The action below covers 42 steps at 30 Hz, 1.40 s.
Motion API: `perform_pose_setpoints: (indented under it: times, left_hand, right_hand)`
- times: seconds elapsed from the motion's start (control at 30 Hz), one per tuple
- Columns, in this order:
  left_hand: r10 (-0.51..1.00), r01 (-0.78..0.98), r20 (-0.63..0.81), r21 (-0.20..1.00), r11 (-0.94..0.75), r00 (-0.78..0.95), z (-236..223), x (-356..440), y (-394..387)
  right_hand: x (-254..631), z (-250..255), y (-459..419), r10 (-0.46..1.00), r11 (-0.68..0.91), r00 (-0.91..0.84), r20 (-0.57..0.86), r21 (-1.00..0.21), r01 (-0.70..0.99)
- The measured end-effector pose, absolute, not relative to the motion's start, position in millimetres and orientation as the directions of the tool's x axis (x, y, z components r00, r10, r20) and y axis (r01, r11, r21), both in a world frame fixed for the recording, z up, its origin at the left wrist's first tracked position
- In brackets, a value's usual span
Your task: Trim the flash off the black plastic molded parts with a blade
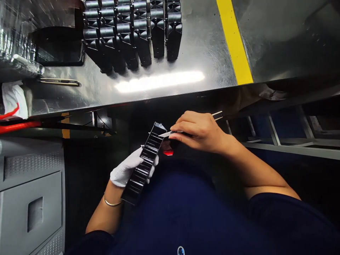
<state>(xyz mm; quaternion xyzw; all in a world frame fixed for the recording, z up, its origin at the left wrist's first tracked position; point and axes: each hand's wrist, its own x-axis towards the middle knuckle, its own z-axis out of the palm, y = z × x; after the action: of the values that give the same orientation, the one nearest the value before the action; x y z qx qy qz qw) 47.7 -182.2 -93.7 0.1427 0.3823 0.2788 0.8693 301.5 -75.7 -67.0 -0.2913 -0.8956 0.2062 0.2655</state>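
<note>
My left hand, in a white glove, is wrapped round a long black plastic part with cross ribs along its open side. The part is tilted, its upper end pointing away from me. My bare right hand grips a utility knife whose pale blade reaches out from between thumb and fingers. The blade's tip meets the part's right edge near the upper end; whether it cuts in I cannot tell. Most of the knife's handle is hidden in my palm, and its rear end sticks out behind the hand.
Rows of similar black parts stand on the metal table. Another slim cutter lies left of them, near a black tray and clear plastic bags. Yellow tape crosses the table. A grey cabinet stands at lower left.
</note>
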Motion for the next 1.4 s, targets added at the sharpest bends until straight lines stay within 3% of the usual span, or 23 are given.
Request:
perform_pose_setpoints:
  times: [0.33, 0.77, 0.9, 0.97, 1.07, 1.17, 1.23, 1.3, 1.4]
  left_hand:
    - [0.597, -0.343, -0.595, 0.492, 0.8, 0.538, -85, 52, -179]
    - [0.564, -0.295, -0.489, 0.521, 0.801, 0.665, -91, 42, -178]
    - [0.564, -0.218, -0.506, 0.588, 0.779, 0.652, -94, 40, -179]
    - [0.523, -0.194, -0.531, 0.555, 0.809, 0.667, -95, 41, -181]
    - [0.427, -0.217, -0.549, 0.407, 0.888, 0.719, -96, 43, -185]
    - [0.434, -0.282, -0.5, 0.352, 0.892, 0.749, -95, 47, -186]
    - [0.492, -0.316, -0.494, 0.399, 0.861, 0.717, -93, 50, -184]
    - [0.584, -0.301, -0.536, 0.525, 0.796, 0.61, -89, 53, -180]
    - [0.717, -0.205, -0.552, 0.713, 0.671, 0.426, -84, 58, -174]
  right_hand:
    - [307, -63, -72, 0.593, 0.755, -0.732, 0.335, -0.546, 0.362]
    - [324, -49, -58, 0.487, 0.748, -0.831, 0.269, -0.62, 0.238]
    - [323, -49, -52, 0.439, 0.748, -0.87, 0.226, -0.629, 0.214]
    - [321, -51, -48, 0.424, 0.749, -0.879, 0.217, -0.629, 0.206]
    - [314, -62, -47, 0.443, 0.724, -0.854, 0.273, -0.67, 0.161]
    - [301, -78, -52, 0.589, 0.627, -0.709, 0.388, -0.773, 0.098]
    - [292, -86, -59, 0.742, 0.534, -0.54, 0.398, -0.837, 0.116]
    - [285, -89, -67, 0.836, 0.462, -0.415, 0.359, -0.868, 0.18]
    - [279, -86, -77, 0.84, 0.484, -0.415, 0.348, -0.827, 0.285]
